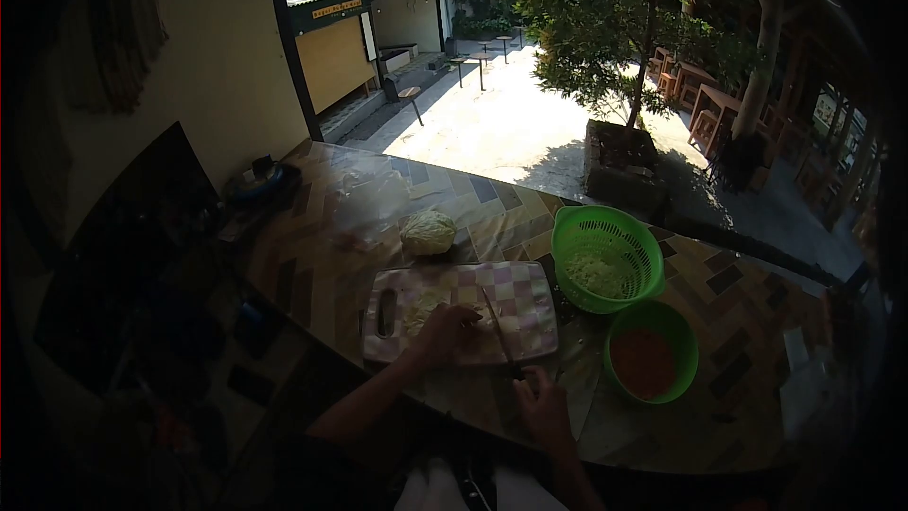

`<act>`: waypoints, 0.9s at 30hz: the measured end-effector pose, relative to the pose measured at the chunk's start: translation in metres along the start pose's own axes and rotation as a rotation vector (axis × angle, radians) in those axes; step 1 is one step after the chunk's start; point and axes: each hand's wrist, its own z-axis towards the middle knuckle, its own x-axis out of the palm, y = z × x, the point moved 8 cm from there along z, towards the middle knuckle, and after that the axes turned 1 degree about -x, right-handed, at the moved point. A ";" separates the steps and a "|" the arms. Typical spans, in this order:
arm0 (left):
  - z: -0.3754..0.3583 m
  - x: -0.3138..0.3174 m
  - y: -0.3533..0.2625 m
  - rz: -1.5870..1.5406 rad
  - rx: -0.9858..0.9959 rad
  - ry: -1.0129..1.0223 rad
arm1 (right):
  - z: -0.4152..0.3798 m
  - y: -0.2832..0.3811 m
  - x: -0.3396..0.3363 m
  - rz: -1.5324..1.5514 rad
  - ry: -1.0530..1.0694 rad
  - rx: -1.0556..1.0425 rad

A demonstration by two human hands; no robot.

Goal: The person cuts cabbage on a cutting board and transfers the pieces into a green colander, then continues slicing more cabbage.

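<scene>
A pink-and-white checked cutting board (515, 317) lies on the tiled counter, with pale chopped cabbage (423, 308) on its left half. My left hand (446, 331) rests over the cabbage, fingers bent together; what is beneath them is hard to make out. At the board's right part my right hand (541, 404) is closed round the dark handle of a knife (497, 325), whose blade points away from me across the board. A pale cabbage head (427, 233) sits just behind the board.
A green colander (651, 260) with shredded cabbage stands right of the board. In front of it is a green bowl (691, 350) with orange-red contents. Clear plastic bags (371, 197) lie at the back left. Beyond the counter (738, 322) are a planter and stools.
</scene>
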 end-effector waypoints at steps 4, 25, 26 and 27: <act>-0.002 -0.002 -0.013 0.103 0.021 0.014 | 0.002 -0.001 -0.005 0.031 0.024 0.069; -0.005 0.011 -0.019 -0.037 0.037 -0.313 | 0.038 0.020 0.000 -0.172 0.129 -0.053; -0.004 0.014 -0.017 0.015 0.045 -0.294 | 0.040 0.022 -0.002 -0.162 0.138 -0.052; -0.003 0.017 -0.014 0.067 0.052 -0.274 | 0.042 0.026 -0.004 -0.151 0.148 -0.052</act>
